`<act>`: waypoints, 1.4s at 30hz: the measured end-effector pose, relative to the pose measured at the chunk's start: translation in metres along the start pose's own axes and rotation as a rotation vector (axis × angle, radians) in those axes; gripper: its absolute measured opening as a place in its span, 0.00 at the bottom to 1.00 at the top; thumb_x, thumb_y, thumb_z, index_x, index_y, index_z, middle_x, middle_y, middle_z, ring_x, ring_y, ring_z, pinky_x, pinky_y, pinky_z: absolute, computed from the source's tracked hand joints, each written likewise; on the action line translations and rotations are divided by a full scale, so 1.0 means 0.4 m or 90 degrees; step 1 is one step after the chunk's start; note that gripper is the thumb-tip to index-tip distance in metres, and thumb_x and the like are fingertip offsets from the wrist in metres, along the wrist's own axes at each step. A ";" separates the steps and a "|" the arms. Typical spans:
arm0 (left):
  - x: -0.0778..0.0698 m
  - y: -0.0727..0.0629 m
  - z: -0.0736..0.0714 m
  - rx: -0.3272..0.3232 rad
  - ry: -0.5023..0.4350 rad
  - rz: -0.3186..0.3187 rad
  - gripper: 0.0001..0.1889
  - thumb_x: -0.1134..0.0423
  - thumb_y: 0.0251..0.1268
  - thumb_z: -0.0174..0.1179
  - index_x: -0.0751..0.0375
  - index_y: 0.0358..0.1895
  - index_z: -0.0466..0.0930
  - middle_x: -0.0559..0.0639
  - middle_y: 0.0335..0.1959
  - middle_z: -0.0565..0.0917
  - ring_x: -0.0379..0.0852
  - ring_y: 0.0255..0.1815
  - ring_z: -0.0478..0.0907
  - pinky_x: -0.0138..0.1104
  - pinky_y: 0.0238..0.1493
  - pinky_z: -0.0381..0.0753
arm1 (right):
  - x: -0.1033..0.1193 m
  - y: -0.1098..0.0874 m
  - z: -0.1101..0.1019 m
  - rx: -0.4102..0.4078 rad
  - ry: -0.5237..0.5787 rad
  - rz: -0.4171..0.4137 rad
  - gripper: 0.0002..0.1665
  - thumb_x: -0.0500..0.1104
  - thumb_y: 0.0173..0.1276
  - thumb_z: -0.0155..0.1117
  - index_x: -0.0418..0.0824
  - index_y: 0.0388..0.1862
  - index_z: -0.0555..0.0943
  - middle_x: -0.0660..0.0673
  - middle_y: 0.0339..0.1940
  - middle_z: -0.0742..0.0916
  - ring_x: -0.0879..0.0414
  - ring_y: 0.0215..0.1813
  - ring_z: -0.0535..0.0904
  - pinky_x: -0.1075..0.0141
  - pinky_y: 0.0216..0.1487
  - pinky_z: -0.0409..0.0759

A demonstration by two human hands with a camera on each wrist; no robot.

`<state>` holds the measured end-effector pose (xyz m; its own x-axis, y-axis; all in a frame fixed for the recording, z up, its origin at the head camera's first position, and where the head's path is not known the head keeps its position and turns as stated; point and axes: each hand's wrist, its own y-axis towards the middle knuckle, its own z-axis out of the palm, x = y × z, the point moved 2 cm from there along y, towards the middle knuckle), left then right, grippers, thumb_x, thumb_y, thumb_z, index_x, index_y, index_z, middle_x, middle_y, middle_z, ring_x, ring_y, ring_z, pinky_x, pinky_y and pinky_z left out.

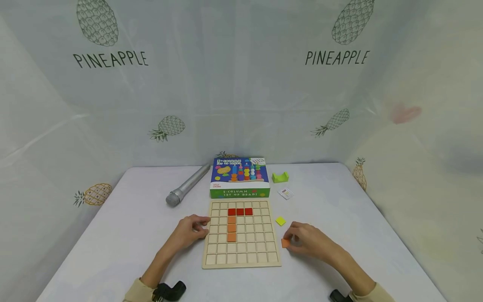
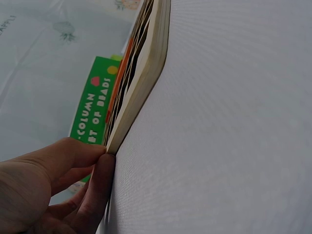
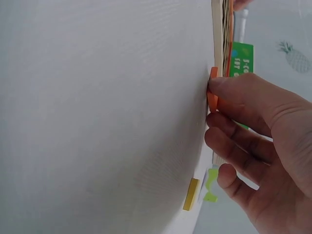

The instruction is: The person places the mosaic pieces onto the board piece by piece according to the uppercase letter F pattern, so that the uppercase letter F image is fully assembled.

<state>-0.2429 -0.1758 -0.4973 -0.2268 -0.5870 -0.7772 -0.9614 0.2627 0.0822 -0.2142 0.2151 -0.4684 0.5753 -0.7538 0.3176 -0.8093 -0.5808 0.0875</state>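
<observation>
A flat wooden grid board (image 1: 260,256) lies on the white table in the head view. Three red tiles (image 1: 240,212) form a row near its far side, and orange tiles (image 1: 232,228) run down in a column below the leftmost red one. At the board's left edge, the thumb and index finger of my left hand (image 1: 186,233) pinch the rim, as the left wrist view shows closely. My right hand (image 1: 309,240) pinches a loose orange tile (image 3: 213,90) at the table surface, just right of the board. A yellow tile (image 1: 280,221) lies beyond that hand.
Behind the board stands a bead-set box (image 1: 240,178) with a green front side. A silver microphone (image 1: 188,184) lies to its left. On the right are a light green curved piece (image 1: 280,177) and a small white card (image 1: 286,193). A pineapple-print curtain hangs behind.
</observation>
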 end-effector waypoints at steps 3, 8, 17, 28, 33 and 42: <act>-0.003 0.000 0.000 0.001 -0.004 -0.001 0.20 0.68 0.57 0.68 0.66 0.54 0.82 0.54 0.41 0.84 0.36 0.31 0.79 0.26 0.31 0.77 | 0.002 0.002 0.001 -0.008 -0.009 0.001 0.09 0.44 0.58 0.74 0.48 0.38 0.86 0.58 0.34 0.82 0.67 0.33 0.73 0.72 0.34 0.75; -0.007 -0.001 -0.001 0.000 -0.003 -0.003 0.20 0.68 0.57 0.68 0.66 0.54 0.82 0.55 0.40 0.83 0.37 0.31 0.79 0.26 0.31 0.76 | 0.009 0.009 -0.002 -0.029 -0.031 -0.011 0.09 0.43 0.57 0.74 0.48 0.37 0.86 0.57 0.33 0.82 0.67 0.31 0.73 0.74 0.32 0.74; -0.001 0.002 0.000 -0.007 0.006 0.004 0.20 0.67 0.56 0.68 0.65 0.54 0.83 0.53 0.41 0.84 0.35 0.31 0.78 0.26 0.32 0.76 | 0.053 0.049 -0.005 -0.023 -0.031 -0.034 0.08 0.45 0.59 0.73 0.48 0.38 0.86 0.56 0.33 0.82 0.65 0.31 0.74 0.75 0.31 0.73; 0.002 0.003 0.002 -0.013 0.006 0.007 0.20 0.68 0.55 0.69 0.65 0.54 0.83 0.52 0.40 0.84 0.35 0.31 0.79 0.26 0.32 0.77 | 0.148 0.126 0.037 -0.038 -0.050 -0.121 0.09 0.49 0.61 0.72 0.46 0.37 0.87 0.55 0.32 0.84 0.69 0.30 0.72 0.77 0.32 0.74; 0.006 0.005 0.001 -0.010 -0.003 0.010 0.20 0.67 0.56 0.69 0.65 0.54 0.83 0.52 0.40 0.84 0.35 0.31 0.79 0.26 0.32 0.77 | 0.194 0.161 0.056 -0.036 -0.063 -0.143 0.10 0.50 0.61 0.71 0.47 0.38 0.87 0.55 0.33 0.85 0.69 0.33 0.77 0.77 0.36 0.78; 0.013 0.007 0.000 -0.006 -0.002 0.019 0.20 0.67 0.56 0.69 0.65 0.54 0.83 0.52 0.40 0.84 0.33 0.30 0.79 0.26 0.32 0.77 | 0.247 0.202 0.084 -0.044 -0.077 -0.148 0.11 0.51 0.60 0.72 0.48 0.38 0.88 0.56 0.34 0.85 0.70 0.32 0.75 0.77 0.35 0.76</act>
<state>-0.2468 -0.1779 -0.5011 -0.2553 -0.5763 -0.7763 -0.9555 0.2730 0.1115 -0.2186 0.0834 -0.4616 0.7536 -0.6358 0.1669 -0.6571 -0.7236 0.2112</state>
